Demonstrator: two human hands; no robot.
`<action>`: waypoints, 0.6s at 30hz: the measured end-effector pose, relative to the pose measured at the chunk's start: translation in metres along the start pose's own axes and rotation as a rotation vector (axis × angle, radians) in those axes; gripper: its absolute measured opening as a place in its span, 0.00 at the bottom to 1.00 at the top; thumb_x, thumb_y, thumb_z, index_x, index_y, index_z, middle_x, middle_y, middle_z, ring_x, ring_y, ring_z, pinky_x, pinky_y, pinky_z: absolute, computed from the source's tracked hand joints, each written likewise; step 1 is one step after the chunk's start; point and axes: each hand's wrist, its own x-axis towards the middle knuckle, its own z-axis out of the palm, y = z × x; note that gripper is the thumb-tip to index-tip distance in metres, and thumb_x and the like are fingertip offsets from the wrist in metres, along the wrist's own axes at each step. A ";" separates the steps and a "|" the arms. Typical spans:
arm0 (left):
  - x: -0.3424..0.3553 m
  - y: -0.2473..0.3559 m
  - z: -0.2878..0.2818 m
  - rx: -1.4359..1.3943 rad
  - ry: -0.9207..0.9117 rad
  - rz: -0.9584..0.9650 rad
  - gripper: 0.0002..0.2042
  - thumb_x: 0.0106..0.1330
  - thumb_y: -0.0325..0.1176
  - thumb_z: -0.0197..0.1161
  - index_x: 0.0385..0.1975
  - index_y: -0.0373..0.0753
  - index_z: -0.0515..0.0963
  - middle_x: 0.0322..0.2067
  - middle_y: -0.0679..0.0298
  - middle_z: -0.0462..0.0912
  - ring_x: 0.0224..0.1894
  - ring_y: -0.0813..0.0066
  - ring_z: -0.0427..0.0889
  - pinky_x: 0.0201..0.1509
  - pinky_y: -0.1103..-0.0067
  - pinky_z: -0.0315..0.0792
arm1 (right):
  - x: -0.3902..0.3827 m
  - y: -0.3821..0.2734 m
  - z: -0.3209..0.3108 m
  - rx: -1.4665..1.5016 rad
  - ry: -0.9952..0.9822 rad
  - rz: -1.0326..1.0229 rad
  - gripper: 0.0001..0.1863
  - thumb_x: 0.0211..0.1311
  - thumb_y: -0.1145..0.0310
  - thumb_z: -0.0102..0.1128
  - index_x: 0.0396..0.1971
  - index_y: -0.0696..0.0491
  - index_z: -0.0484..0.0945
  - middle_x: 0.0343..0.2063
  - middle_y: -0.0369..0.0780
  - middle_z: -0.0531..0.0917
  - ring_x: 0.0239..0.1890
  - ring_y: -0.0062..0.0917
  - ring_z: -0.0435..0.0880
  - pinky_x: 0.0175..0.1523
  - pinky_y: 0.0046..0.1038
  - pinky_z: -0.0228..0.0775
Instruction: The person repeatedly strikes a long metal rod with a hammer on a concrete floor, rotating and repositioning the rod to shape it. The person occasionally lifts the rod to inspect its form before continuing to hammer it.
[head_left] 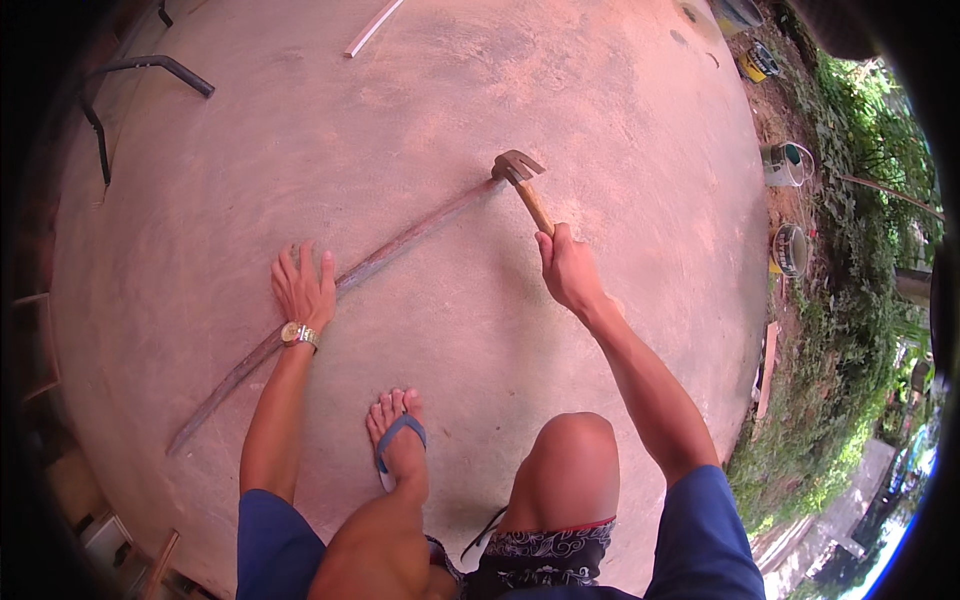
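Note:
A long, thin, weathered wooden strip [400, 243] lies diagonally on the concrete floor [420, 120]. My left hand [303, 287], wearing a gold wristwatch, presses flat on the strip near its middle, fingers spread. My right hand [567, 268] grips the wooden handle of a claw hammer [522, 178]. The hammer's metal head sits at the strip's far end, touching or just above it. I crouch with my left foot in a blue flip-flop [398, 440] close behind the strip.
A bent black metal tube [150, 70] lies at the far left and a pale batten [372, 27] at the top. Paint cans [786, 165] stand along the floor's right edge beside greenery. A plank [768, 368] lies on the right rim.

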 end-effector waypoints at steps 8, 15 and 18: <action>0.004 0.023 0.015 0.153 -0.162 -0.301 0.39 0.71 0.65 0.56 0.80 0.66 0.54 0.81 0.55 0.44 0.81 0.43 0.43 0.72 0.27 0.48 | -0.002 -0.019 -0.009 -0.025 0.056 0.032 0.21 0.81 0.56 0.51 0.37 0.61 0.69 0.19 0.59 0.80 0.24 0.62 0.81 0.29 0.57 0.69; 0.008 0.027 0.010 0.242 -0.216 -0.304 0.41 0.68 0.65 0.58 0.80 0.69 0.52 0.82 0.59 0.43 0.80 0.39 0.46 0.72 0.27 0.50 | -0.006 -0.006 -0.002 -0.085 0.075 0.064 0.21 0.81 0.56 0.51 0.35 0.61 0.70 0.19 0.60 0.79 0.25 0.62 0.81 0.30 0.58 0.68; 0.007 0.026 0.010 0.260 -0.221 -0.310 0.41 0.68 0.65 0.58 0.80 0.69 0.52 0.82 0.58 0.43 0.80 0.39 0.47 0.72 0.28 0.50 | -0.005 -0.022 -0.012 -0.061 0.045 0.086 0.20 0.81 0.56 0.51 0.36 0.60 0.70 0.19 0.60 0.79 0.25 0.61 0.81 0.29 0.56 0.68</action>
